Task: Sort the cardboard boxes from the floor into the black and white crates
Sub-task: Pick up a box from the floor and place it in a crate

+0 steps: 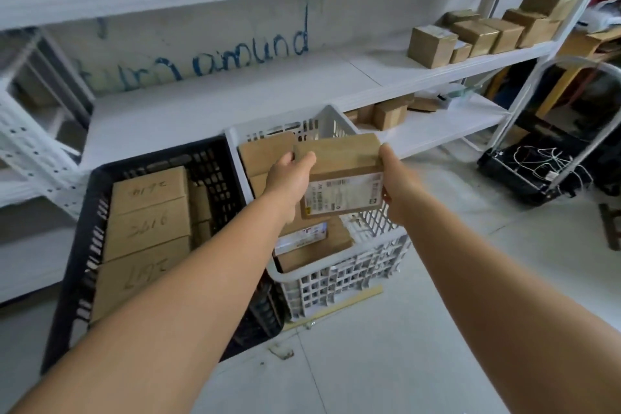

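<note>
The left hand [289, 175] and right hand [395, 178] grip a cardboard box [339, 175] by its sides above the white crate [339, 276]; its printed label is unreadable. Blue wall writing [201, 57] ends "around". Handwritten boxes [148, 222] fill the black crate [74, 265] alongside.
</note>
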